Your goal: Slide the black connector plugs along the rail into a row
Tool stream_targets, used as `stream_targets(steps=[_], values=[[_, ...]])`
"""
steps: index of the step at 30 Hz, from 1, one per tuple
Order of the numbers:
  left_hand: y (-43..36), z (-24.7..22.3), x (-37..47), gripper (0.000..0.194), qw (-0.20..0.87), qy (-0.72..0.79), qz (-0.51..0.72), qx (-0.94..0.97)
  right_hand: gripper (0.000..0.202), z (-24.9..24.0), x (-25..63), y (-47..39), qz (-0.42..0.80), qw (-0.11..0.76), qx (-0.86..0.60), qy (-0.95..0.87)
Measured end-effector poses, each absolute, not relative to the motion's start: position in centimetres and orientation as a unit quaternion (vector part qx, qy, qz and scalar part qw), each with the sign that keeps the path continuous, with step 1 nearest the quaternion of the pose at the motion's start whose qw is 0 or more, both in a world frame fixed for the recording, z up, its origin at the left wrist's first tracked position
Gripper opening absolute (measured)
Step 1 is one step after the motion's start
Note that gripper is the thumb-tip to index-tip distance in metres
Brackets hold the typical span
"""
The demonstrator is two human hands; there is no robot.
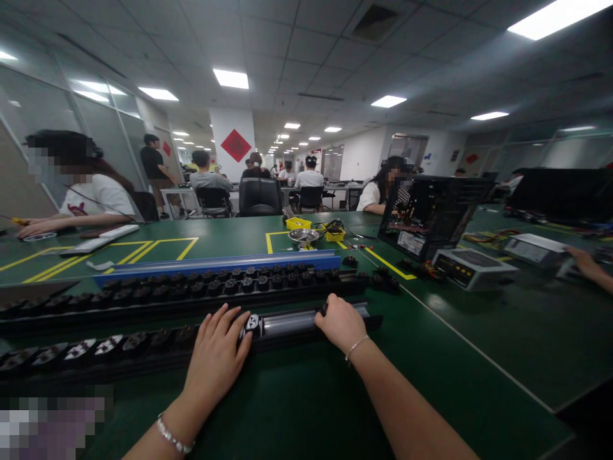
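Note:
My left hand (218, 351) lies with fingers spread over the near black rail (163, 370), its fingertips beside a round black part with a shiny top (253, 324). Several similar round parts sit in the rail to the left. Further right, my right hand (340, 322) has its fingers closed round a small dark piece at the bare metallic stretch of the rail (290, 324); the fingers hide most of that piece. Behind both hands, a second long rail is filled with round black parts (246, 284), and a blue rail (230, 263) stands behind it.
Beyond the rails are a metal bowl (304, 237) and a yellow bin (297, 223). An open computer case (431, 217) and a power supply (474, 268) stand at the right. Another person's hand (587, 265) reaches in from the right edge; a person sits at the left.

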State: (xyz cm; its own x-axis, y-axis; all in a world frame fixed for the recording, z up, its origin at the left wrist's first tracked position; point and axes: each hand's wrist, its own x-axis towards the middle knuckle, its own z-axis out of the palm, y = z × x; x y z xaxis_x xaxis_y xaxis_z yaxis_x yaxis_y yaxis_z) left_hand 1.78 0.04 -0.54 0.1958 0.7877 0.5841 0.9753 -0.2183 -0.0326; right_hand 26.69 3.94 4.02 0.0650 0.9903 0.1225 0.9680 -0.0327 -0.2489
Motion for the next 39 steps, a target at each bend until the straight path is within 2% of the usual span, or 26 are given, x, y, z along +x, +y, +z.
stream_targets(steps=[11, 22, 39], values=[[0.0, -0.6, 1.8, 0.039, 0.207, -0.59, -0.235, -0.745, 0.03, 4.0, 27.0, 3.4, 0.003, 0.116, -0.74, -0.662], [0.1, -0.6, 1.8, 0.038, 0.209, -0.589, -0.243, -0.742, 0.019, 2.2, 27.8, 3.1, -0.028, 0.239, -0.709, -0.663], [0.2, -1.0, 1.5, 0.039, 0.208, -0.59, -0.242, -0.742, 0.013, 2.4, 28.9, 3.7, -0.01, 0.238, -0.728, -0.643]])
